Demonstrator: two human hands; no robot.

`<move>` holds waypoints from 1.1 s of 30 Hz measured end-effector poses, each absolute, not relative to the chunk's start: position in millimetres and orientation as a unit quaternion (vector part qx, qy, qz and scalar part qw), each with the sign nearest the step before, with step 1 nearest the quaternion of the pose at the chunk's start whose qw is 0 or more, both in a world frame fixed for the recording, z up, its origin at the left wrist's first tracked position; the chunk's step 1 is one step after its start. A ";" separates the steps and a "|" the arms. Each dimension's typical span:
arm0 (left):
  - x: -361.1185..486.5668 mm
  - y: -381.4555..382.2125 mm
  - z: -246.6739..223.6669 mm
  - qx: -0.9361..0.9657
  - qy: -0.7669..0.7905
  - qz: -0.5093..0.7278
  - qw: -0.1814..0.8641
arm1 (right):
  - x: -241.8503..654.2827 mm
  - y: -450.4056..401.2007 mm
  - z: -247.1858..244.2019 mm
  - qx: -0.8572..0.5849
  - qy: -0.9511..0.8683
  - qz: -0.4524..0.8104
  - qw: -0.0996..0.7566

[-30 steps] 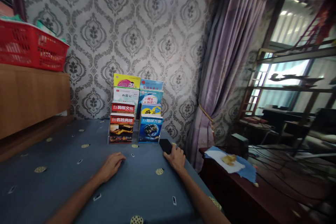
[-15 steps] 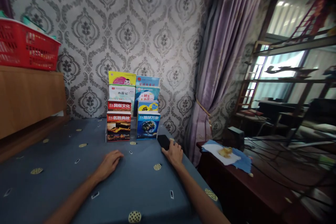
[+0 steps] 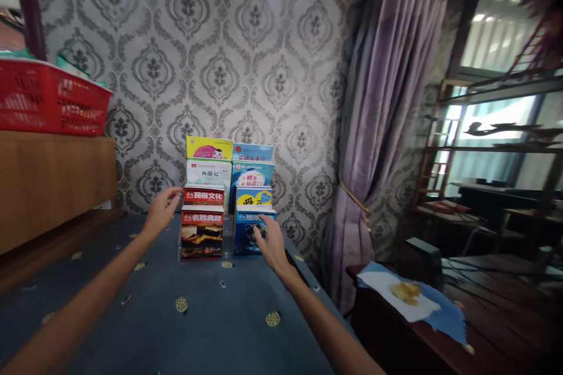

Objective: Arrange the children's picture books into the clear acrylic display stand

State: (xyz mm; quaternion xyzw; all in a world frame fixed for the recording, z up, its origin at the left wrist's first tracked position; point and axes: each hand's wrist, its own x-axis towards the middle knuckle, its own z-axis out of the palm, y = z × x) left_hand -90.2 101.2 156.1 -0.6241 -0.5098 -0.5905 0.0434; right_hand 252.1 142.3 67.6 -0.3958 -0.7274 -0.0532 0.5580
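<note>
Two columns of children's books stand in tiers in a clear rack [image 3: 180, 251] against the wall. In front on the left is a red-topped book [image 3: 202, 235]; a blue book with a globe [image 3: 246, 240] fronts the right column. My left hand [image 3: 162, 210] is raised beside the left column, thumb apart from the fingers, holding nothing. At the blue book's right edge, my right hand [image 3: 273, 244] covers part of its cover, fingers apart; whether it touches is unclear. A flat black object [image 3: 298, 268] lies partly hidden behind my right forearm.
A dark patterned cloth [image 3: 220, 316] covers the table. On the left, a red basket [image 3: 83, 104] sits on a wooden cabinet [image 3: 57, 179]. A purple curtain [image 3: 373, 129] hangs to the right, near a dark red ledge [image 3: 396, 334] with a blue cloth [image 3: 453, 322].
Both hands have risen from the tablecloth and moved forward to the books. My right hand has left the black object. The view has tilted up slightly.
</note>
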 end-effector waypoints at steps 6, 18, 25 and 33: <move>-113.2 170.5 206.8 -0.566 -0.551 -0.612 0.030 | 166.7 194.1 147.4 -0.349 -0.743 0.053 0.568; -108.1 221.1 219.6 -0.586 -0.496 -0.639 -0.041 | 145.0 236.3 181.2 -0.400 -0.731 0.097 0.545; -109.1 224.3 216.8 -0.589 -0.487 -0.640 -0.075 | 138.2 240.0 182.2 -0.391 -0.740 0.101 0.538; -108.3 226.6 212.8 -0.599 -0.492 -0.628 -0.073 | 137.7 242.8 181.1 -0.399 -0.740 0.095 0.533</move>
